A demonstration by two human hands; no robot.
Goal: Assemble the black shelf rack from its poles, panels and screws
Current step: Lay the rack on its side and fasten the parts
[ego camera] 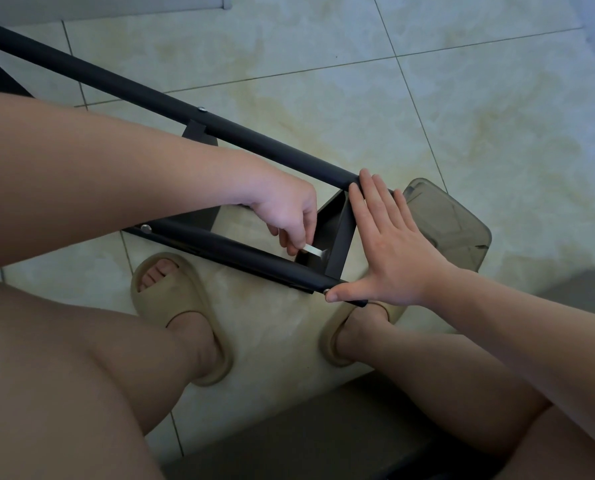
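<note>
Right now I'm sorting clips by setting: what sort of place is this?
Probably a room in a home. The tiled floor is pale and glossy, the seated person wears slippers, and a black rack is being assembled by hand low over the floor.

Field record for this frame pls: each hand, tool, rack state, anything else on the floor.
left hand: pinches small flat silver metal tool, tip at black metal end panel
right hand: open, spread flat across ends of far black round metal pole and near black round metal pole
rack state: partly built, over pale tiled floor
other: translucent grey plastic container beyond right hand
</note>
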